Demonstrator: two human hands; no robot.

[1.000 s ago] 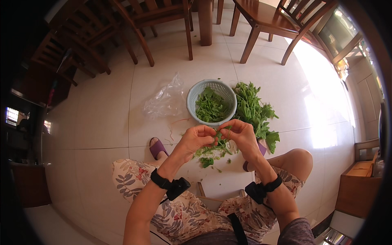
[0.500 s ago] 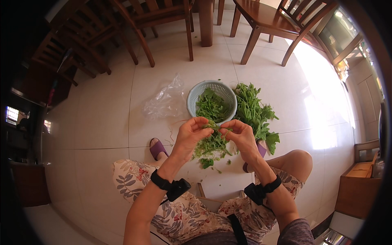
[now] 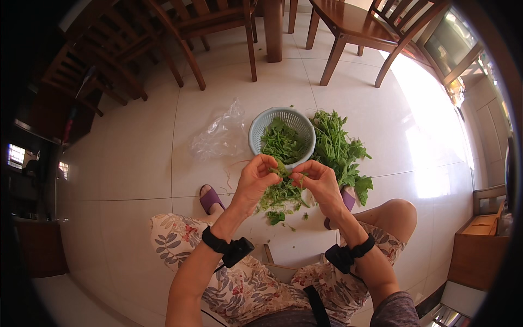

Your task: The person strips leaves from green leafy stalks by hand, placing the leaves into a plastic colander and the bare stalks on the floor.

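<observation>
My left hand (image 3: 256, 179) pinches a small sprig of leafy greens (image 3: 282, 170) between thumb and fingers, just in front of the basket. Facing it, my right hand (image 3: 317, 180) is closed in a pinch on the same sprig, with a thin strand hanging below its fingertips. Past my hands stands a round grey-blue plastic colander (image 3: 255, 132) with picked leaves and stems (image 3: 283, 139) inside. A large bunch of leafy greens (image 3: 340, 147) lies on the floor to its right. Beneath my hands is a pile of green trimmings (image 3: 283, 197), partly hidden by them.
A crumpled clear plastic bag (image 3: 220, 133) lies left of the colander. Wooden chairs (image 3: 359, 41) and a thick table leg (image 3: 274, 32) stand at the far side. My feet in purple slippers (image 3: 210, 199) flank the trimmings. A wooden cabinet (image 3: 479, 256) is at the right.
Both hands stay over the trimmings and shift only slightly. My right fingertips have turned a little, and a thin strand now hangs from them.
</observation>
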